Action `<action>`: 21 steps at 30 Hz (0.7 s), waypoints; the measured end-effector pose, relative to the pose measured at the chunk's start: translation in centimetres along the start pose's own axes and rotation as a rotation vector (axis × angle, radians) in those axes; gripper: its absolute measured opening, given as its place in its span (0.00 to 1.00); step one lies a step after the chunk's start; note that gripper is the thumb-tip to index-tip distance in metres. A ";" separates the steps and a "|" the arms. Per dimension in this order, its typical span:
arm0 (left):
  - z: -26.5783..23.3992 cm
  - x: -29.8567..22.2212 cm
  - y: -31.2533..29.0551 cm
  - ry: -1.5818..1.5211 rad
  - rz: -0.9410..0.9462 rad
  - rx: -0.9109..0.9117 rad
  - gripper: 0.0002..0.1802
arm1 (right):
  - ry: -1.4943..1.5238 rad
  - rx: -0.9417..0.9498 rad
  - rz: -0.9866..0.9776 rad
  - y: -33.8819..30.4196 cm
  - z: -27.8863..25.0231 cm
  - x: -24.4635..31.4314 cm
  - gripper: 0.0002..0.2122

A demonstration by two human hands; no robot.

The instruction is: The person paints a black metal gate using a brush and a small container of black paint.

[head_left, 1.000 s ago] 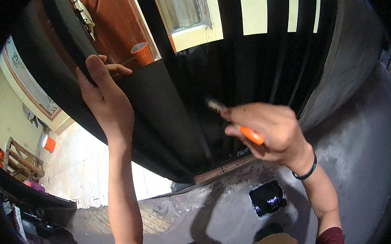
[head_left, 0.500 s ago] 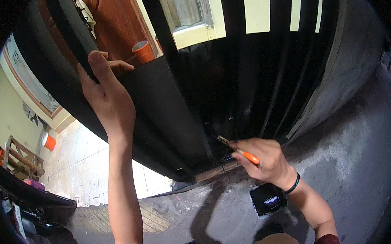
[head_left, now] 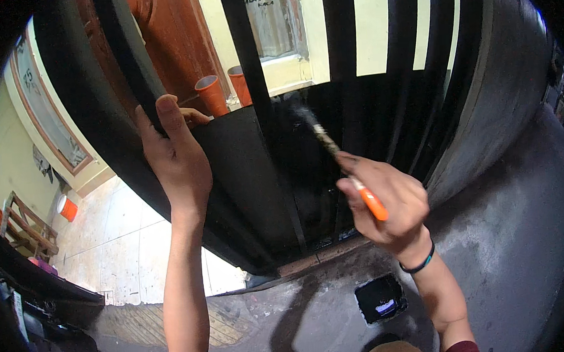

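Note:
A black metal gate (head_left: 238,153) with upright bars over a solid lower panel stands before me. My left hand (head_left: 178,153) is wrapped round one of its bars near the panel's top edge. In my right hand (head_left: 387,202) is a paintbrush (head_left: 332,148) with an orange handle end. Its bristles, slightly blurred, are against the upper part of the black panel, just right of a bar. Dark smears mark the fingers of that hand. Below it, on the ground, sits a square container of black paint (head_left: 381,301) with a shiny surface.
Two orange pots (head_left: 211,95) stand behind the gate by a brown door (head_left: 174,47). White floor tiles (head_left: 122,250), a wooden stool (head_left: 30,223) and an orange-and-white bucket (head_left: 67,208) lie beyond on the left. A grey wall (head_left: 485,125) rises at right.
My right hand has carried the paintbrush up from the panel's bottom to near its top edge. The left hand keeps its grip on the bar. The view has shifted slightly.

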State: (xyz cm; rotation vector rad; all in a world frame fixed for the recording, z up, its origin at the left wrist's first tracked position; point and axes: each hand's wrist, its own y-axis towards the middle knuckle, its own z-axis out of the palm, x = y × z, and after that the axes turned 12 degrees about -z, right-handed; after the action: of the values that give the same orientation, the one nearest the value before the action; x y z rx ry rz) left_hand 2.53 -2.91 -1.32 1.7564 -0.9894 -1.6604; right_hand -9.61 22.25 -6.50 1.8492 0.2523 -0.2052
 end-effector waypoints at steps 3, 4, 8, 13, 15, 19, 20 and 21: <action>-0.1 -0.1 -0.1 0.011 -0.006 0.017 0.34 | -0.084 -0.129 0.059 0.0 0.3 0.9 0.11; -0.1 -0.1 -0.1 0.016 -0.012 0.034 0.34 | -0.104 -0.031 0.059 0.1 0.8 1.1 0.13; -0.2 -0.4 -0.2 0.004 -0.065 0.026 0.34 | -0.075 -0.056 0.063 0.7 3.2 2.0 0.16; -0.3 -0.3 -0.1 0.000 -0.093 0.055 0.46 | 0.116 -0.174 0.194 1.3 2.8 2.1 0.11; -0.2 -0.3 0.0 0.024 -0.066 0.045 0.42 | 0.135 -0.184 0.292 1.4 2.1 1.5 0.09; -0.2 -0.2 -0.1 0.013 -0.030 0.003 0.34 | 0.058 -0.215 0.444 1.3 1.3 1.0 0.12; -0.2 -0.2 -0.1 -0.003 -0.056 0.020 0.34 | 0.031 -0.270 0.411 1.2 1.3 1.0 0.12; -0.2 -0.2 -0.2 -0.010 -0.061 0.025 0.38 | 0.088 -0.263 0.404 1.1 1.5 1.1 0.12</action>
State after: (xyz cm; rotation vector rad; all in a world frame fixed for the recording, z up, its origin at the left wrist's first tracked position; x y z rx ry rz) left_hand 2.72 -2.64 -1.28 1.8135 -0.9738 -1.7026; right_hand -8.28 20.63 -6.19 1.6098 -0.0371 0.1819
